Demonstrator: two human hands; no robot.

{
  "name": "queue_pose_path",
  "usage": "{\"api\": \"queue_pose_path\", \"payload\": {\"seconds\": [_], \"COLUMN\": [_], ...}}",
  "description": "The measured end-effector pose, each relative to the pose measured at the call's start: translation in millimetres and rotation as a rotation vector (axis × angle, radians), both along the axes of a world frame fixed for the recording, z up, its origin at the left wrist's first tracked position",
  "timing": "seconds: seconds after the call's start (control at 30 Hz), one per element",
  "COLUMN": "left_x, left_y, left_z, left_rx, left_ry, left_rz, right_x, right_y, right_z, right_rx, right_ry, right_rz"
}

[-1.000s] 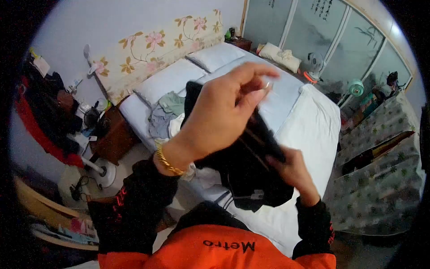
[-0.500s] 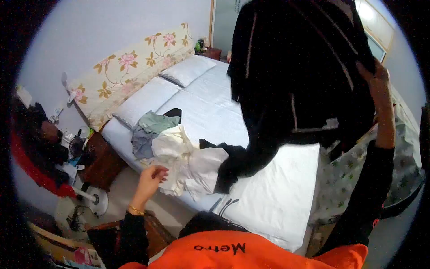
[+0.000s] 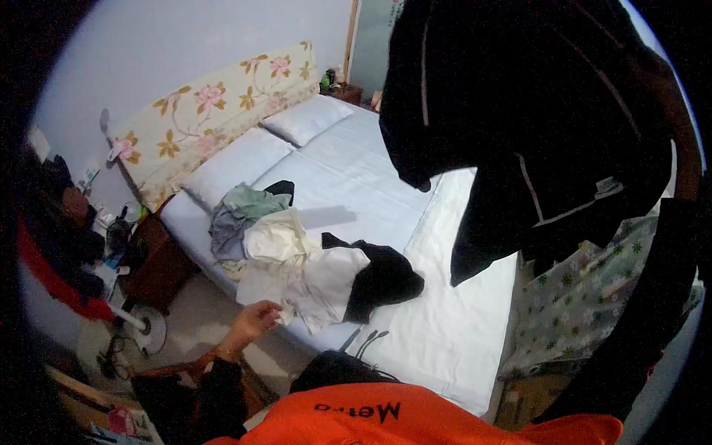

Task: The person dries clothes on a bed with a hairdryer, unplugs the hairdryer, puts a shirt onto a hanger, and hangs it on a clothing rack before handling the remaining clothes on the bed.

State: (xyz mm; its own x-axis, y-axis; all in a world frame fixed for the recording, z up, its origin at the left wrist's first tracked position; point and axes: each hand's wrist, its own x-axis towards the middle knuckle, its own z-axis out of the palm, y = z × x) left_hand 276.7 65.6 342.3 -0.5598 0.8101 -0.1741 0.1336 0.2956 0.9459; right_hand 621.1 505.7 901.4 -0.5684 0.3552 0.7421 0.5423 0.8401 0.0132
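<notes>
A large black garment [image 3: 512, 104] with pale piping and a small label hangs high on the right above the bed. My right hand [image 3: 673, 93], dim at the right edge, is closed on its side. At the near edge of the bed my left hand [image 3: 258, 324] has its fingers drawn together against the hem of a white garment [image 3: 326, 285]. Beside that lie a cream garment [image 3: 278, 236], a grey-green garment [image 3: 252, 208] and a crumpled black garment [image 3: 386, 278], all in one loose pile.
White bedding [image 3: 356, 170] and two pillows [image 3: 237, 167] lie before a floral headboard [image 3: 211, 96]. A fan base [image 3: 152, 330] stands on the floor at left, near a brown bedside cabinet [image 3: 167, 259]. Patterned fabric [image 3: 578, 304] hangs at right.
The large black garment has moved right and up with my right hand, and its lower part has lifted off the pile. My left hand has moved slightly down, against the white garment's hem.
</notes>
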Motion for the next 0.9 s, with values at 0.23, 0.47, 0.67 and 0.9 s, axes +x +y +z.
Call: {"api": "queue_pose_path", "payload": {"seconds": [0.23, 0.47, 0.67, 0.9], "left_x": [-1.9, -17.9, -23.6, -16.7], "left_y": [30.7, 89.1, 148.1, 145.9], "left_z": [4.0, 27.6, -2.0, -72.9], "left_rx": [-0.135, 0.377, 0.457, -0.114], "left_ry": [0.051, 0.336, 0.319, 0.471], "left_rz": [-0.037, 0.355, 0.329, 0.238], "right_x": [-14.8, -12.9, 35.3, 47.1], "right_y": [-34.3, -31.0, 52.5, 106.6], "right_z": [4.8, -16.7, -47.3, -118.2], "right_rx": [0.127, -0.012, -0.452, -0.740], "right_ry": [-0.139, -0.086, 0.007, -0.160], "right_rz": [0.034, -0.056, 0.416, 0.157]}}
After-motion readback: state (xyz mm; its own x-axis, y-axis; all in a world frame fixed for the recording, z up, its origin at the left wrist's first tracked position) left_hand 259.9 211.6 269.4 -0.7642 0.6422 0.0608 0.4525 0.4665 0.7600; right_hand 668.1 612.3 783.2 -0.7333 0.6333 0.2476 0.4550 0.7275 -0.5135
